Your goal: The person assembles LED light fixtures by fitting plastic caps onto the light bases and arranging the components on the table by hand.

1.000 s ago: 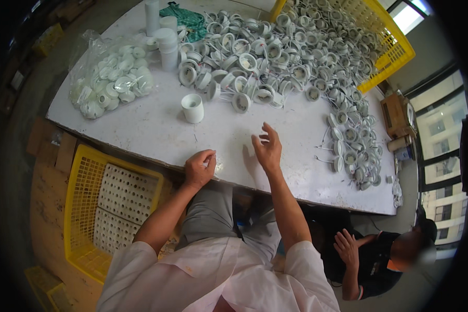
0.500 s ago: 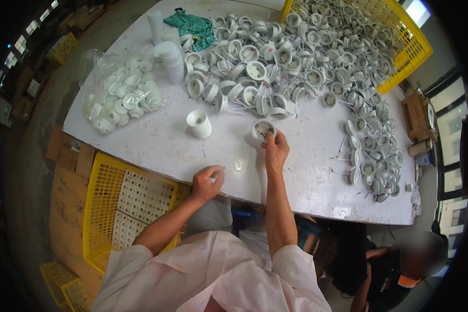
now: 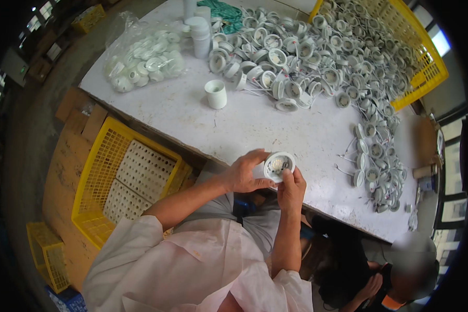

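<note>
Over the table's front edge, both hands meet on a round white lamp housing (image 3: 269,167) whose open face shows small parts inside. My left hand (image 3: 247,173) grips it from the left side, fingers behind and thumb below. From the right, my right hand (image 3: 292,188) pinches its rim, with the thumb over the inside. Farther back stands a short white hollow cup (image 3: 216,94). A large heap of similar white housings with wires (image 3: 296,62) covers the back of the table.
A clear bag of white discs (image 3: 151,62) lies at the back left, beside stacked white cylinders (image 3: 198,36) and green cloth (image 3: 224,15). A yellow crate (image 3: 431,52) tips over the heap; another yellow crate (image 3: 91,177) stands left. A person (image 3: 359,260) sits at lower right.
My right hand has drawn the lamp housing back from the table toward me. My left hand has come across and taken hold of it too. The view has shifted and turned slightly.
</note>
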The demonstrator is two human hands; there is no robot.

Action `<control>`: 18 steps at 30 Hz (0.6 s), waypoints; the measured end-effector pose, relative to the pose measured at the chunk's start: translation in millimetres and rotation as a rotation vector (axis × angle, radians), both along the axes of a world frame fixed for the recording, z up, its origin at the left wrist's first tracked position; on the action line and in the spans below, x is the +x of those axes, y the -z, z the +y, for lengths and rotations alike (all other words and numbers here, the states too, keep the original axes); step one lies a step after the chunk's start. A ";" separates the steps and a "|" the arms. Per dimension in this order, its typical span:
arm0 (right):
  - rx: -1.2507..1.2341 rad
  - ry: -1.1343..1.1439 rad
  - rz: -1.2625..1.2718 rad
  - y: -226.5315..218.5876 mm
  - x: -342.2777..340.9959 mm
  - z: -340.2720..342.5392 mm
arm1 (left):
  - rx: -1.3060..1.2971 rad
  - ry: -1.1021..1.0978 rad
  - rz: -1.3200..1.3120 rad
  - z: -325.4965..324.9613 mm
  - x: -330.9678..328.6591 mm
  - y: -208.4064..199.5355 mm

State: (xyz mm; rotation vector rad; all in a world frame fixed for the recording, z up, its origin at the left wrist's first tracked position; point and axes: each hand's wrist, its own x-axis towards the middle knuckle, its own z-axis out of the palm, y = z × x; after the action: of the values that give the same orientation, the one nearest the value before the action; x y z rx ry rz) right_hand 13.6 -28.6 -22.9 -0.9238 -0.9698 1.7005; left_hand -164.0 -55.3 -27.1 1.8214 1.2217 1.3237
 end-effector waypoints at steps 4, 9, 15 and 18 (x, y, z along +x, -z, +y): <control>-0.026 -0.065 -0.089 -2.9 -4.8 -12.5 | -0.077 0.027 -0.112 -19.7 -9.0 -7.1; 0.170 -0.078 -0.210 -7.9 -20.5 -7.6 | -0.316 0.144 -0.181 -28.9 -42.9 -22.1; 0.548 -0.297 -0.495 -24.3 -46.3 10.4 | -0.395 0.240 -0.318 -41.4 -61.6 -3.0; 0.650 -0.192 -0.405 -12.0 -59.7 11.2 | -0.477 0.116 -0.315 -50.7 -65.4 -3.0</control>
State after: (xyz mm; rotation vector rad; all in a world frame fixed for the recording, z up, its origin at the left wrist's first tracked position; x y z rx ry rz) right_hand -46.1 -17.4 -10.9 -0.7531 -1.7957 1.2204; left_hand -229.4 -106.0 -24.1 1.2750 1.1222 1.0878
